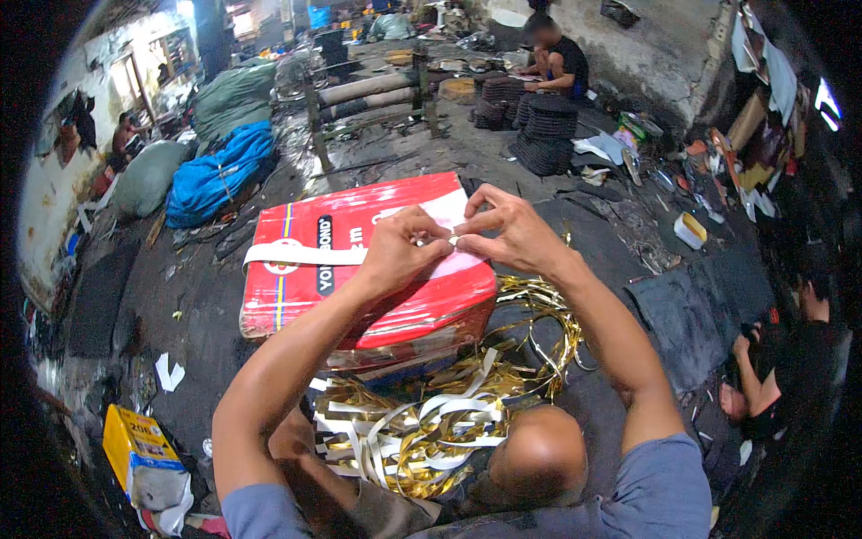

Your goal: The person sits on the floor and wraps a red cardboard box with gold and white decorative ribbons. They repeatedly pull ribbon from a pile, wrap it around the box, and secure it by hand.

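Note:
A red cardboard box [377, 314] stands in front of me, its top wrapped in shiny film. Across the top lies a white strip [305, 255], which runs under my left hand [409, 247]. The fingertips of that hand are pinched together, meeting those of my right hand [512, 232] over a pale pink-white patch [449, 208] on the box. A small white end of strip shows between both pinches; the fingers cover the rest. Between the box and my knee is a tangled heap of gold and white strips [404, 431], with more gold ones [557, 323] trailing to the right.
Dark sheets [691, 314] and a white tub [690, 231] lie on the right. A yellow carton [139, 454] is at lower left, a blue bundle [220, 175] at far left. Another person [561, 67] sits behind dark stacks [546, 135]; someone else [772, 377] is at the right edge.

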The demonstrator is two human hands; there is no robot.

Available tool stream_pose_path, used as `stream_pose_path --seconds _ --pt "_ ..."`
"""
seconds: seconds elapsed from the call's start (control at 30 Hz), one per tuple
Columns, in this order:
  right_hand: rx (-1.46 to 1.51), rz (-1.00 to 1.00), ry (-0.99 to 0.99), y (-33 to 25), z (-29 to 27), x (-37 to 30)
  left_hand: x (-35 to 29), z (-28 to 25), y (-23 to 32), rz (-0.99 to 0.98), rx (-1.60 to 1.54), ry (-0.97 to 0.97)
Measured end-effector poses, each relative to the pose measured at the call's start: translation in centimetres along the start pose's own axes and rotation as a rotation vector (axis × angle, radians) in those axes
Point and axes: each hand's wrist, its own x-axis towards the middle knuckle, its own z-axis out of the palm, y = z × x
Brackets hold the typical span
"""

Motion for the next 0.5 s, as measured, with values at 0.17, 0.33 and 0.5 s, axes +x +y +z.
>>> stream_pose_path --seconds 0.17,0.33,0.5 --pt "0.025 0.047 0.124 0.2 1.3 -1.0 -0.4 0.8 0.1 -0.064 -0.058 0.043" --pt "0.314 0.362 0.219 0.6 3.6 -0.8 0.1 0.8 -0.6 -0.087 -0.087 0.062" --pt "0.706 0.505 0.34 1.5 5.4 -0.2 0.5 1.3 -0.8 -0.063 -0.079 0.068"
